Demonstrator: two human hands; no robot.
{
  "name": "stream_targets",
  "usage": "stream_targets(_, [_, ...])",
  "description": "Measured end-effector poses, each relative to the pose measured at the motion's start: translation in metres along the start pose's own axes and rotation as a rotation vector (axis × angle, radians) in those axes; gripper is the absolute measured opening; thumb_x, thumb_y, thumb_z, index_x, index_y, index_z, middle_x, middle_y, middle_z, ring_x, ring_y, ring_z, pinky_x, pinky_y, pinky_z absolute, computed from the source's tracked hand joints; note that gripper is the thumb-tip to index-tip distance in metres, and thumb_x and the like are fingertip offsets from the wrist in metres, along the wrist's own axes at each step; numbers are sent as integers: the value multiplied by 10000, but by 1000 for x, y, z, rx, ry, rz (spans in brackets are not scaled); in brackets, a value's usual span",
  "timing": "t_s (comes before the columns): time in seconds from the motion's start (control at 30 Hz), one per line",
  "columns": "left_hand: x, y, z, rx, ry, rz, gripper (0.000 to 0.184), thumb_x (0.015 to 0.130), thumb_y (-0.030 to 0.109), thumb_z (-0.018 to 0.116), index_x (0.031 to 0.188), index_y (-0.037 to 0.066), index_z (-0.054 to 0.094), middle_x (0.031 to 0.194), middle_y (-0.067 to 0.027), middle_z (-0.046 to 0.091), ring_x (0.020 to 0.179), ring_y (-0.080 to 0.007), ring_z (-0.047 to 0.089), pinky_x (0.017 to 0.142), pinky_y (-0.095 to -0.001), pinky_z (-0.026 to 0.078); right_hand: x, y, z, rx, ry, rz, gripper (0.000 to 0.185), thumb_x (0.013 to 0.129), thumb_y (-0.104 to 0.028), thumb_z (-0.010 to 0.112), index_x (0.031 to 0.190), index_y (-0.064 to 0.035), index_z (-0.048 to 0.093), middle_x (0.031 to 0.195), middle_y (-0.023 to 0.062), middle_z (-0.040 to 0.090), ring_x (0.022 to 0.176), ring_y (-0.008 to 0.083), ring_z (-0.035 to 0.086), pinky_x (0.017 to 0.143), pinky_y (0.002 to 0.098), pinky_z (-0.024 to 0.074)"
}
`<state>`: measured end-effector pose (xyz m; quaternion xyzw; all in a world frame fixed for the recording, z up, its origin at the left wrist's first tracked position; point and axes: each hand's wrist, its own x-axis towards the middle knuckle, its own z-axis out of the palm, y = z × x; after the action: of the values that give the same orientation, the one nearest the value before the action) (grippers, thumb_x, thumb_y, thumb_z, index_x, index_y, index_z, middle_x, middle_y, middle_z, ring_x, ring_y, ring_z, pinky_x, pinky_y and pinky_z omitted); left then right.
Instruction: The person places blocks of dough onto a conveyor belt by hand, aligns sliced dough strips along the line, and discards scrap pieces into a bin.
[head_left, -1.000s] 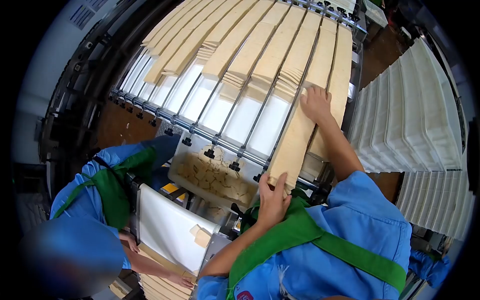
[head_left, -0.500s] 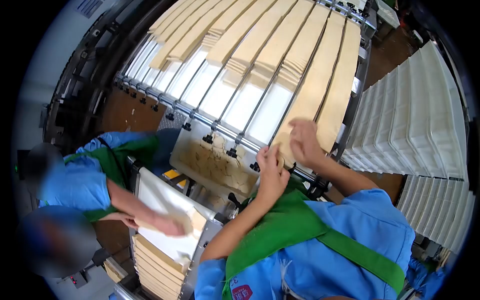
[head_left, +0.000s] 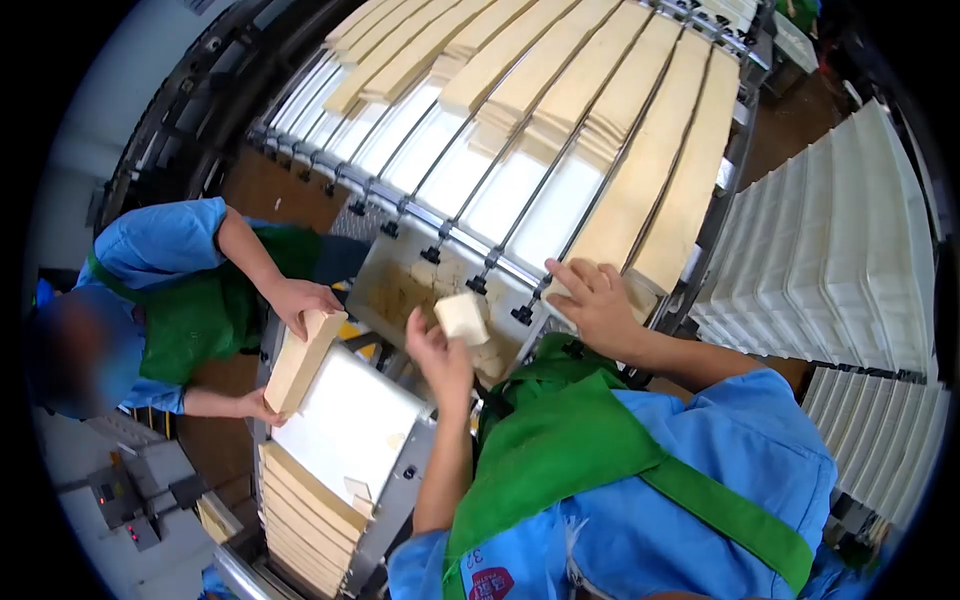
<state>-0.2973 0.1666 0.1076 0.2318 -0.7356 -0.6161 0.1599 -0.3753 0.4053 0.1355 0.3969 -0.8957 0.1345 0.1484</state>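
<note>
My left hand (head_left: 441, 362) is over the scrap bin, its fingers apart. A small pale block of dough (head_left: 462, 319) is right beside those fingers, above the bin; whether they still touch it I cannot tell. My right hand (head_left: 603, 312) lies with spread fingers on the near end of a long, layered dough strip (head_left: 640, 170). A second long dough strip (head_left: 690, 190) runs alongside on the right. Both strips reach the near edge of the white conveyor (head_left: 485, 205).
The scrap bin (head_left: 372, 262) holds dough pieces. Thin metal rods divide the conveyor lanes. On the left, a co-worker's hands (head_left: 303, 300) hold a dough block (head_left: 303, 362) over a lower white belt (head_left: 350, 405). Stacked white trays (head_left: 830, 240) stand at the right.
My left hand has moved left from the strip's end to above the bin, with a dough block beside it. My right hand has come down onto the strip's end. The co-worker has raised a dough block.
</note>
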Motion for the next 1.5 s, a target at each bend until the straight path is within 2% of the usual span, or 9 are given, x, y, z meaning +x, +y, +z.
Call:
stream_targets(0.2, [-17, -74, -74, 700, 267, 210, 621, 753, 114, 558, 1326, -51, 388, 1268, -303, 412, 1191, -437, 371, 1043, -497, 265, -3, 0, 2, 5, 68, 2, 190, 716, -199, 614, 865, -105, 686, 1378, 111, 446, 1156, 280, 447, 887, 426, 365])
stream_targets(0.4, [-51, -123, -99, 1117, 48, 447, 481, 737, 39, 562, 1217, 34, 520, 1163, -232, 519, 1088, -406, 487, 944, -466, 393, -10, -22, 13, -225, 17, 168, 133, 763, -195, 568, 879, -145, 608, 1410, 66, 426, 1237, 246, 422, 999, 443, 253])
stream_targets(0.47, [-51, -126, -97, 1092, 42, 485, 435, 734, 35, 562, 1169, 39, 546, 1131, -205, 543, 1059, -392, 511, 914, -457, 414, -8, -21, 13, -262, 13, 183, 122, 769, -198, 551, 875, -162, 599, 1424, 56, 418, 1266, 227, 408, 1031, 432, 195])
stream_targets(0.97, [-50, -127, -95, 1058, 67, 495, 245, 755, 49, 570, 994, 57, 623, 1060, -139, 591, 971, -346, 564, 807, -432, 474, -4, 13, 11, -4, 78, 202, 131, 751, -217, 594, 802, -149, 693, 1336, 67, 493, 1176, 254, 458, 942, 443, 322])
stream_targets(1.07, [-52, -130, -95, 1060, 61, 484, 231, 752, 52, 575, 977, 64, 625, 1056, -132, 593, 966, -342, 566, 797, -431, 476, -7, 17, 25, 7, -1, 224, 167, 766, -214, 590, 876, -146, 695, 1326, 55, 501, 1178, 241, 455, 922, 438, 337])
stream_targets(1.17, [-51, -131, -95, 1060, 65, 489, 215, 751, 61, 579, 960, 70, 630, 1045, -123, 596, 956, -340, 568, 785, -430, 477, -14, 17, 34, 72, -18, 43, 358, 805, -220, 588, 1151, -137, 622, 1391, 74, 449, 1252, 270, 411, 968, 476, 335])
stream_targets(1.23, [-50, -131, -94, 1054, 64, 497, 209, 752, 67, 580, 954, 74, 633, 1038, -118, 599, 947, -340, 570, 777, -431, 477, -9, 11, 24, -35, -148, 307, 592, 842, -259, 590, 1387, -117, 412, 1477, 92, 344, 1361, 310, 298, 1052, 541, 273])
stream_targets(1.33, [-52, -128, -96, 1092, 22, 505, 167, 760, 99, 583, 917, 72, 631, 1025, -111, 604, 914, -340, 573, 752, -430, 473, -7, 17, 25, -2, -331, 376, 729, 860, -336, 592, 1466, -110, 256, 1526, 115, 243, 1416, 357, 178, 1109, 568, 177])
stream_targets(1.5, [-53, -142, -104, 1144, -56, 492, 129, 712, 107, 582, 836, 75, 598, 1003, -103, 605, 877, -337, 569, 722, -439, 460, 55, 102, -31, 103, -403, 459, 726, 901, -501, 502, 1449, -79, 281, 1523, 171, 218, 1415, 404, 136, 1116, 579, 137])
